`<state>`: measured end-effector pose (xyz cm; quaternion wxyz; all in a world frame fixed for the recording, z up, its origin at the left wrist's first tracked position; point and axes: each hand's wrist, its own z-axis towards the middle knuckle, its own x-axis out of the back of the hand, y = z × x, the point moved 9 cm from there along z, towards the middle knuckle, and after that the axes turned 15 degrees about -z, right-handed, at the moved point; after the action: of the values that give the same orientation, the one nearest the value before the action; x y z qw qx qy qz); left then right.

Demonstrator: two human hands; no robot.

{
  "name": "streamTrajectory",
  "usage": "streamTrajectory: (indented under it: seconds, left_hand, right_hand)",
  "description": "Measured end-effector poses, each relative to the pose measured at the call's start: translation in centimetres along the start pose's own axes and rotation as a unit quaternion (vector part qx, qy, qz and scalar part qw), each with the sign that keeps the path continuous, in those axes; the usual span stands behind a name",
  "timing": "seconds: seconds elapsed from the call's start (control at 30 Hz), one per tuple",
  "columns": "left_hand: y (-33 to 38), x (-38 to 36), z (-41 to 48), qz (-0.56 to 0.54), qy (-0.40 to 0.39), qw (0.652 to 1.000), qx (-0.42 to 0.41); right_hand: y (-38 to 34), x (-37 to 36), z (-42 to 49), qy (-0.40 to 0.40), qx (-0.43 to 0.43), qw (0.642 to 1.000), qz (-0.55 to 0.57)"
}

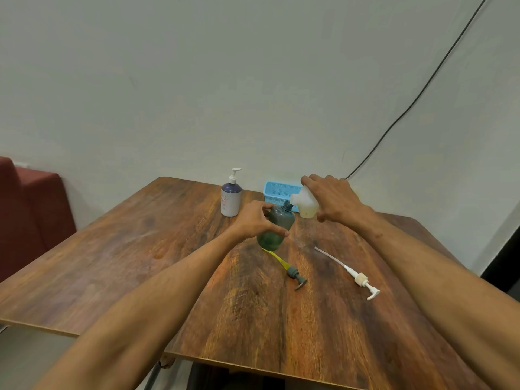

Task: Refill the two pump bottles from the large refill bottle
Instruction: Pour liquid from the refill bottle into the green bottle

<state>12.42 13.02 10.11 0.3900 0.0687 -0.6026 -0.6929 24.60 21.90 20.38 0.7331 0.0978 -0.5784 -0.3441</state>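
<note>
On the wooden table (140, 263), left fingers (277, 233) grip the green bottle (274, 229), right fingers (311, 180) tilt the refill bottle (305, 205); labels unreadable.

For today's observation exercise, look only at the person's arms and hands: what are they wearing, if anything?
Nothing visible. The left hand and right hand are bare, with no gloves, and no rings, watch or bracelet show. Both forearms are uncovered as far as the frame's lower edge, so no sleeve appears. No cables, straps or markings are attached.
</note>
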Motion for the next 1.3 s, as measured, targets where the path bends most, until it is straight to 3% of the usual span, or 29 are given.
streamTrajectory:
  seconds: [1.3]
  left_hand:
    - [-0.01, -0.06, -0.14, -0.003, -0.005, 1.0, -0.001]
  right_hand:
    - [0.15, 0.01, -0.09, 0.001, -0.003, 1.0, -0.001]
